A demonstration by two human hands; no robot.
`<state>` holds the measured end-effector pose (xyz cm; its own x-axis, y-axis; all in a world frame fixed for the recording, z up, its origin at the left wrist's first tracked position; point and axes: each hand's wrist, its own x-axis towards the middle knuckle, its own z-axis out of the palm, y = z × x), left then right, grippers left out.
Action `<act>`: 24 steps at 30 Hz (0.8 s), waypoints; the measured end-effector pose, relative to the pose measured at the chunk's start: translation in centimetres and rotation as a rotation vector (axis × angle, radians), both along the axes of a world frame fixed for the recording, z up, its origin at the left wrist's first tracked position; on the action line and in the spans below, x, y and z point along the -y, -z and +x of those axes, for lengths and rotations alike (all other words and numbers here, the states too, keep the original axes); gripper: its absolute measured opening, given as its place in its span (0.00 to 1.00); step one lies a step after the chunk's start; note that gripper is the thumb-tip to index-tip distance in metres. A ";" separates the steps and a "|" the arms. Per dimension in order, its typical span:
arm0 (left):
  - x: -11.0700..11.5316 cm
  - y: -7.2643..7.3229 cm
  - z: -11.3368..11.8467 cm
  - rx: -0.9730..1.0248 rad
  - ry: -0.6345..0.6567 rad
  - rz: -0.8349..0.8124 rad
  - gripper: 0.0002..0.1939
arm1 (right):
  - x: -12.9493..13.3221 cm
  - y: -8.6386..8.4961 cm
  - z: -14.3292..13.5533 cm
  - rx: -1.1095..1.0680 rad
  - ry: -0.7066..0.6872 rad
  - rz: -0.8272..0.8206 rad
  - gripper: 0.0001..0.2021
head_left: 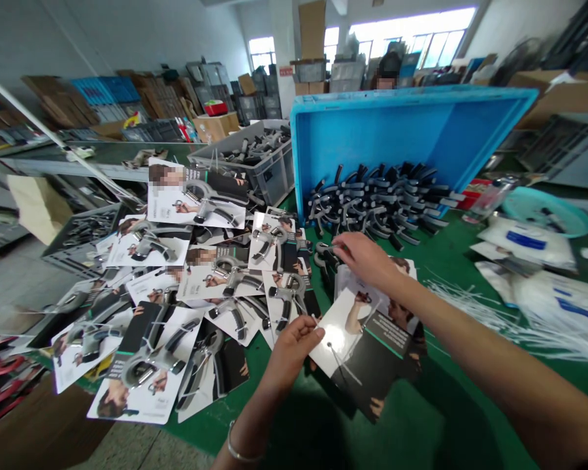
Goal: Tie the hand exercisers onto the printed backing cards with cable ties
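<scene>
My left hand [294, 346] pinches the left edge of a printed card [367, 346], from which a thin tie sticks out. My right hand [365, 258] reaches over the card stack's upper edge, its fingertips closed beside a grey-and-black hand grip [327, 261]; what they hold, if anything, is too small to make out. More cards lie beneath the held one. To the left is a pile of cards with hand grips fastened on them [142, 365]. Behind, many loose hand grips [382, 202] lie heaped in a blue crate [372, 130] tipped on its side.
White ties [463, 313] lie scattered right of my right forearm, near plastic bags [534, 245] and a light-blue tray [543, 209]. A grey crate of grips [269, 173] stands behind the pile. Another person [387, 75] is partly visible beyond the blue crate.
</scene>
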<state>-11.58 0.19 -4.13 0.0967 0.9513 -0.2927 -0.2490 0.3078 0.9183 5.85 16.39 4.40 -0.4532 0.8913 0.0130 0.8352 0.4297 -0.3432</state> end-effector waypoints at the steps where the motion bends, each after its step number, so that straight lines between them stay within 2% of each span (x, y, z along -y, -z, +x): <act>1: 0.4 0.1 0.1 0.007 -0.017 -0.019 0.19 | -2.3 0.2 -1.0 0.073 0.031 -0.060 0.13; 3: 1.3 0.4 0.0 0.008 -0.019 -0.059 0.20 | -5.9 1.1 -2.9 0.152 0.056 -0.181 0.12; 5: 2.2 0.5 -0.5 -0.007 -0.011 -0.089 0.20 | -8.1 2.5 -4.5 0.169 0.047 -0.299 0.14; 8: 3.1 0.2 -1.2 -0.029 -0.024 -0.102 0.19 | -9.0 4.8 -5.6 0.117 0.049 -0.441 0.15; 11: 3.1 -0.2 -0.5 -0.015 -0.059 -0.086 0.19 | -9.1 5.4 -5.2 -0.034 0.120 -0.543 0.16; 14: 2.6 -0.3 2.0 0.010 -0.123 -0.055 0.22 | -10.0 3.5 -4.0 -0.292 0.191 -0.596 0.14; 16: 2.2 -0.3 3.7 0.036 -0.156 -0.031 0.23 | -10.5 1.4 -2.7 -0.500 0.196 -0.599 0.11; 18: 2.0 -0.6 4.6 0.048 -0.122 -0.020 0.22 | -10.1 -1.0 -1.0 -0.706 0.173 -0.590 0.10; 21: 2.1 -1.9 3.5 -0.161 -0.037 0.014 0.18 | -6.6 -3.6 2.6 -0.959 0.111 -0.576 0.11; 22: 2.1 -2.5 2.6 -0.295 -0.064 0.047 0.17 | -4.6 -4.1 3.9 -1.018 0.094 -0.576 0.12; 23: 2.1 -3.2 1.6 -0.436 -0.145 0.099 0.16 | -2.3 -4.4 5.2 -1.091 0.069 -0.593 0.12; 24: 2.0 -3.8 0.8 -0.552 -0.248 0.157 0.16 | 0.2 -4.5 6.3 -1.258 0.038 -0.679 0.11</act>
<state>-10.80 -1.80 -0.28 -0.2580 0.9619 -0.0910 0.2281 0.1521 0.9617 12.18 16.24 8.90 -0.4363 0.8986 -0.0457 -0.1664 -0.1305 -0.9774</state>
